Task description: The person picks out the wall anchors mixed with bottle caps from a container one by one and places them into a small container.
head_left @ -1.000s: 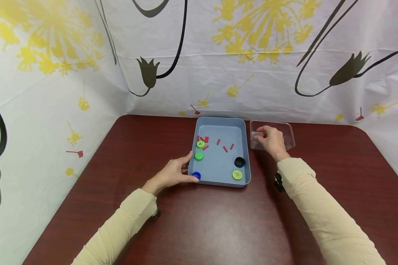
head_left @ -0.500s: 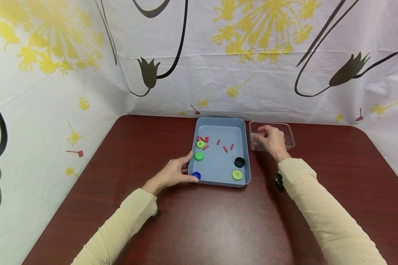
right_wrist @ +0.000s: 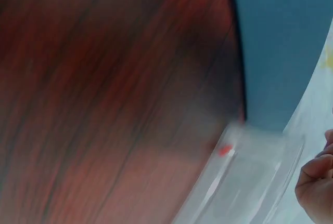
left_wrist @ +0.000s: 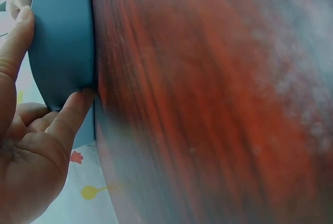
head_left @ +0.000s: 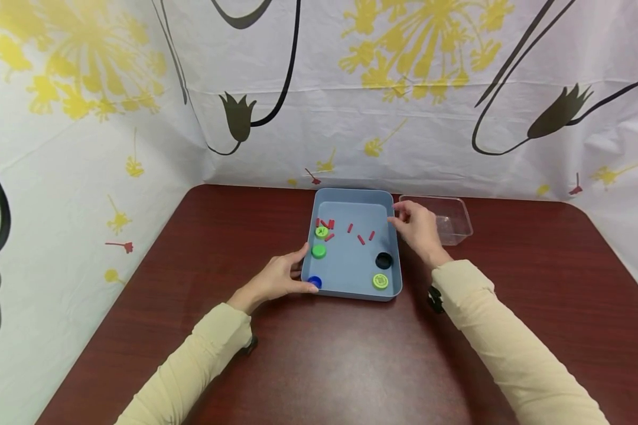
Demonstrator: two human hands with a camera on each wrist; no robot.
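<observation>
A blue-grey tray lies on the table, and my left hand grips its front left corner. The left thumb lies at the rim while a finger presses the outer wall. Over the tray's right rim hovers my right hand, thumb and fingers apart and nothing visible between them. Several short red sticks are scattered inside the tray. A clear plastic box stands just right of it, holding a red piece in the right wrist view.
Bottle caps share the tray: a black cap, a green cap, a blue cap and two yellow-green caps, one the near-right cap. A patterned white cloth rises behind the dark red table.
My right hand has moved left, out of the clear box to the tray's right rim. A red piece has come into view in the box. My left hand stays at the tray's corner.
</observation>
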